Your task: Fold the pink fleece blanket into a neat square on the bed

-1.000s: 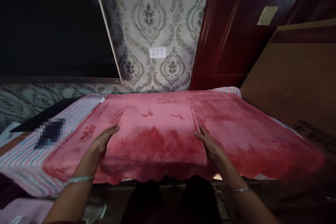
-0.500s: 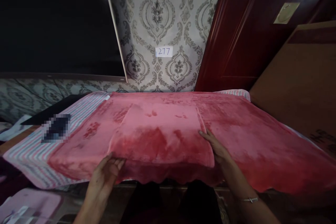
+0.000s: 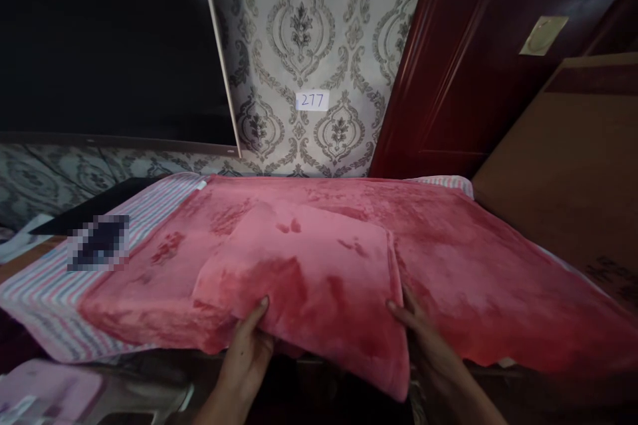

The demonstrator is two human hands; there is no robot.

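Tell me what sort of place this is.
Probably a room in a home: ornate wallpaper, a dark red wooden door, and a plush pink blanket spread out, with left hand and right hand gripping a folded blanket.

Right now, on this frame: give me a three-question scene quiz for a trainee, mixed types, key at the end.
1. True or false: the left hand grips the near edge of the folded blanket, thumb on top.
2. The label on the wallpaper reads: A) 217 B) 277 C) 722
3. Fill in: at the left, the cloth showing under the spread blanket is ____.
Key: 1 true; 2 B; 3 striped.
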